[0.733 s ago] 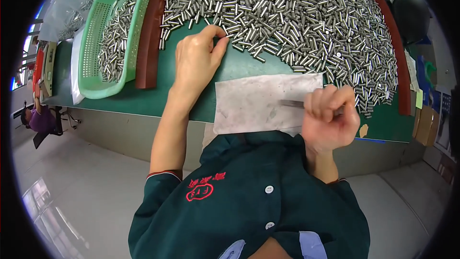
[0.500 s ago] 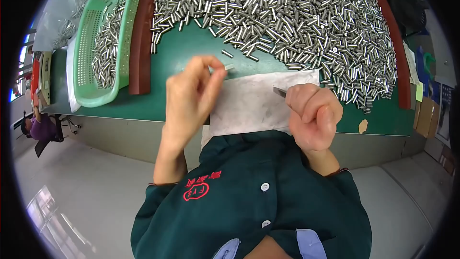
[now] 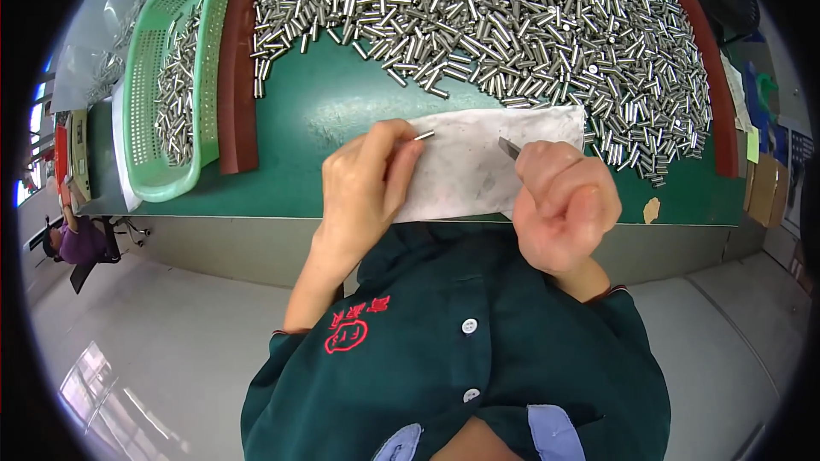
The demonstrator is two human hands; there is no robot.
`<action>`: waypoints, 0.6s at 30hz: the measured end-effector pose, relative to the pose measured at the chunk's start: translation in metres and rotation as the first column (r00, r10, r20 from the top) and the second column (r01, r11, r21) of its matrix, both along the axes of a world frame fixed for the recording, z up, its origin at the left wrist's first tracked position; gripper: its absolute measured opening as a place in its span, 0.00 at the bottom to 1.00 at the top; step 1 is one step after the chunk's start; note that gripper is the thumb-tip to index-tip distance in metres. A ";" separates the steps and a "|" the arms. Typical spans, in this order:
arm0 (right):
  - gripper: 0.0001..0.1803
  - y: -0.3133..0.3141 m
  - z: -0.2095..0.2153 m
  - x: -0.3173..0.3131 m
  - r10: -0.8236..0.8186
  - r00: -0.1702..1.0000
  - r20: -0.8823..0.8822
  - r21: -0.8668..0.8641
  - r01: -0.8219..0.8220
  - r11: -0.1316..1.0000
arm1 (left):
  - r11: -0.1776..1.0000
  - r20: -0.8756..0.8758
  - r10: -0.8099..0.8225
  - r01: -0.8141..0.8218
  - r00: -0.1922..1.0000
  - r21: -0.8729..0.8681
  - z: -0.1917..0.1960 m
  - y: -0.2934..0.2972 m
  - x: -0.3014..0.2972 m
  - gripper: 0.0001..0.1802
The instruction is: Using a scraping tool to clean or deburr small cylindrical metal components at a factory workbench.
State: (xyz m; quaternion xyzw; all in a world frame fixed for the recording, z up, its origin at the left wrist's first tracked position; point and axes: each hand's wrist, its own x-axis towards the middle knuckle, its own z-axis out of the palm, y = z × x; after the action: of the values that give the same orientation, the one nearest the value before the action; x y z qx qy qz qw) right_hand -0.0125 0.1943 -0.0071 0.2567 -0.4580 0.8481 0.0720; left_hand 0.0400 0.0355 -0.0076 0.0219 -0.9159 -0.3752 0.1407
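Two bare hands poised side by side, apart from each other.
The left hand (image 3: 363, 177) pinches thumb (image 3: 399, 177) to forefinger (image 3: 383, 138); the right hand (image 3: 568, 205) is curled, fingers (image 3: 547, 164) folded inward.

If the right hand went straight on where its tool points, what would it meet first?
Likely the cloth, below the tool; depth is unclear. Passing above, the right hand would meet the pins.

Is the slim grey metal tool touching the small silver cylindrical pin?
Apart: the head view shows a plain gap, with smudged white rectangular cloth visible between the tool and the pin.
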 end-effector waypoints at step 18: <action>0.18 0.003 0.009 -0.023 0.203 0.919 0.338 -0.262 -0.115 0.958 | 0.294 0.263 -0.216 -0.194 0.940 0.936 0.003 -0.008 -0.005 0.09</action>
State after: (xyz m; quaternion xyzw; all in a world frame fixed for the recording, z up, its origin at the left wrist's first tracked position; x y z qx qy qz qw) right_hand -0.0358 0.1973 0.0023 0.1226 -0.3363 0.9322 -0.0530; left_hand 0.0348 0.0279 -0.0042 0.1594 -0.5209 -0.8362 -0.0631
